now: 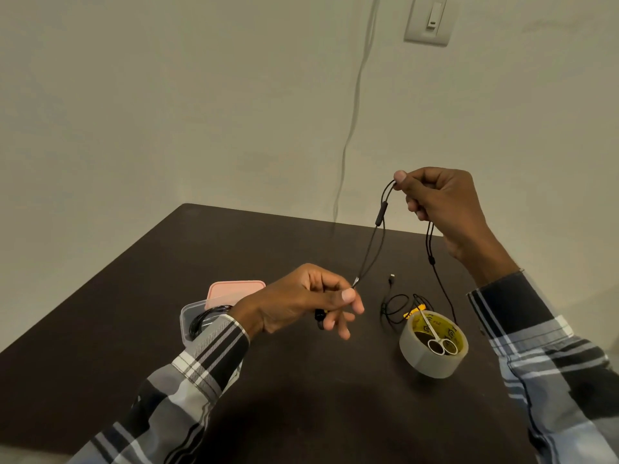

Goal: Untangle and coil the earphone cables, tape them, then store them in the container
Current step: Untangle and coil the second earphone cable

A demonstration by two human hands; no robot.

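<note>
A black earphone cable (371,249) is stretched in the air between my two hands. My left hand (308,299) pinches its lower end, with the earbuds dangling under the fingers. My right hand (442,205), raised higher, grips the cable's upper loop by the inline remote, and the rest hangs down toward the table. A clear plastic container (189,316) with a coiled black cable inside sits left of my left wrist. A roll of tape (433,343) stands on the table at the right, with small scissors (435,339) resting in its core.
A pink lid (234,289) lies behind the container. Another black cable (395,303) lies loose on the dark table (301,396) behind the tape roll. A grey cord (351,112) hangs down the wall, near a light switch (430,18).
</note>
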